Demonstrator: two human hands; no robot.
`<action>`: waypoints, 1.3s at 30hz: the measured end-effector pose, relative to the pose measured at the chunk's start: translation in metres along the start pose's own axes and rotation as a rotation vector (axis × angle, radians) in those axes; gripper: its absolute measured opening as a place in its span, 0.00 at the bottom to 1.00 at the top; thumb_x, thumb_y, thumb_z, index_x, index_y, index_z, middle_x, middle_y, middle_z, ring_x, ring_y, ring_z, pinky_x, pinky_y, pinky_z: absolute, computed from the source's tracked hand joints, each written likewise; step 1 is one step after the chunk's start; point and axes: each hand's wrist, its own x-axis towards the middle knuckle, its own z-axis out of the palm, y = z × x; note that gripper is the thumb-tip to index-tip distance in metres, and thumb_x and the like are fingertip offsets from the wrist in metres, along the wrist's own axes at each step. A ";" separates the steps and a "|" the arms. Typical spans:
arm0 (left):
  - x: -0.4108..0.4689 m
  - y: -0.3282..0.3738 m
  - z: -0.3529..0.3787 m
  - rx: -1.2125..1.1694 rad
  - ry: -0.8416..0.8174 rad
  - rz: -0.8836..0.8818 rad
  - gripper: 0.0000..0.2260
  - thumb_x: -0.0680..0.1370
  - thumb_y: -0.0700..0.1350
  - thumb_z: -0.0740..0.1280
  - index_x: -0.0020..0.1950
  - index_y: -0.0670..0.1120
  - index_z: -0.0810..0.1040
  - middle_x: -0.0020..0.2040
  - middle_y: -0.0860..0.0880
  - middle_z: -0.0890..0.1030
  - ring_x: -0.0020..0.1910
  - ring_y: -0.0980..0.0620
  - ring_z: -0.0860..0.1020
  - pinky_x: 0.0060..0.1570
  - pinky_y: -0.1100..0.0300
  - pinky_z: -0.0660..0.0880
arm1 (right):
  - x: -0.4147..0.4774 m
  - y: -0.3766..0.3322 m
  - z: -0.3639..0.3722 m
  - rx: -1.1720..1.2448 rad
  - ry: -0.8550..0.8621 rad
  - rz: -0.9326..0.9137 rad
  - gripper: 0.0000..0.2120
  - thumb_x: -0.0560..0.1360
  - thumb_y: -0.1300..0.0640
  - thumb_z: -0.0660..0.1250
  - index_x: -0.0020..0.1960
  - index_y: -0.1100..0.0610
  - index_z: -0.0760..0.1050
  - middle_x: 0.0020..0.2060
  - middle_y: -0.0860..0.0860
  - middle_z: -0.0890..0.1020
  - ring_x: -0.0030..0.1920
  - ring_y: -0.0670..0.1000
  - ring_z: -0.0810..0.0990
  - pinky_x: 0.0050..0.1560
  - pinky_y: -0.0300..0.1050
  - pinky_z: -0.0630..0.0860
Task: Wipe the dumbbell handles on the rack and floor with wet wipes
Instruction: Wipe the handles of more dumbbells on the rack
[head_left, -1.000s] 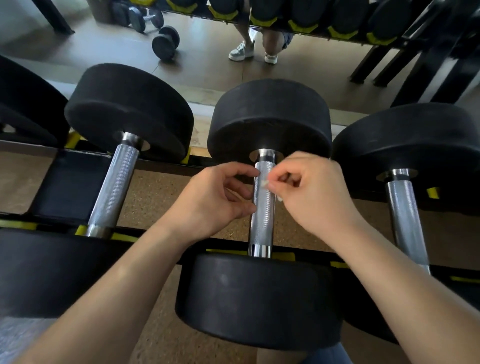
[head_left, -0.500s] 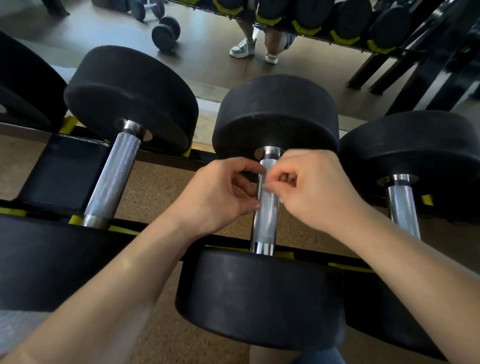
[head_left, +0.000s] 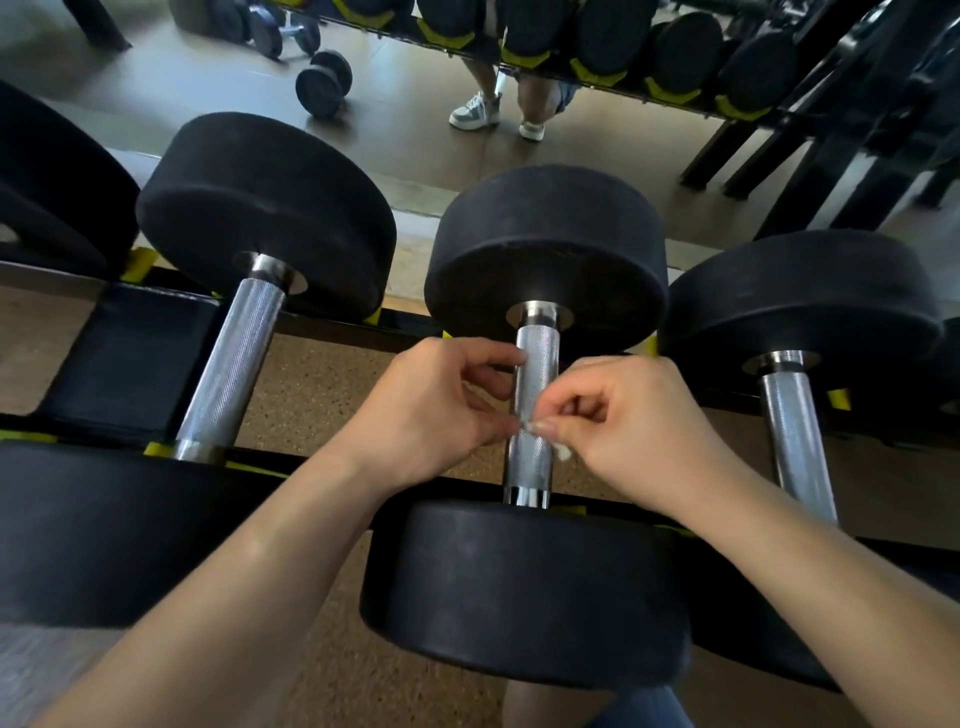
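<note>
The middle dumbbell lay across the black, yellow-trimmed rack. Its long axis ran straight away from the person: one black weight close to their knees, the other at the far rail, towards the mirror. Its knurled steel handle spanned the gap between the two rails, over a speckled brown floor.

Both hands met at the middle of that handle. The left grip came in from the handle's left, fingers curled, thumb and fingertip closed on a scrap of white wipe right against the steel. The right grip came from the other side, fingers also curled, pinching the same wipe. A second white corner showed just under its fingers, so little of the wipe could be seen — most of it was hidden in the hands.

Two more dumbbells lay parallel on the rack, one on each side, with their handles pointing the same way. In the mirror a pair of pale trainers stood below another row of weights, with a small dumbbell on the floor nearby.
</note>
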 end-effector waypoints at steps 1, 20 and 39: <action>0.000 0.000 0.000 -0.002 -0.001 -0.001 0.24 0.68 0.40 0.78 0.61 0.54 0.79 0.46 0.53 0.82 0.39 0.54 0.83 0.48 0.53 0.81 | -0.001 0.001 -0.001 0.010 -0.007 0.015 0.09 0.69 0.59 0.77 0.34 0.47 0.81 0.31 0.42 0.79 0.37 0.42 0.78 0.38 0.34 0.74; -0.009 0.007 0.002 -0.018 0.023 -0.038 0.17 0.70 0.36 0.76 0.54 0.52 0.82 0.47 0.52 0.84 0.43 0.56 0.83 0.49 0.59 0.80 | -0.005 0.002 0.003 0.162 -0.020 0.210 0.06 0.68 0.57 0.77 0.35 0.49 0.82 0.29 0.41 0.80 0.31 0.37 0.78 0.35 0.28 0.71; -0.022 0.020 0.004 -0.052 0.124 -0.180 0.12 0.72 0.32 0.72 0.46 0.50 0.83 0.40 0.47 0.85 0.40 0.51 0.84 0.40 0.61 0.79 | 0.016 0.008 -0.002 0.275 0.182 0.167 0.02 0.71 0.59 0.74 0.42 0.53 0.83 0.38 0.45 0.82 0.37 0.40 0.77 0.37 0.33 0.73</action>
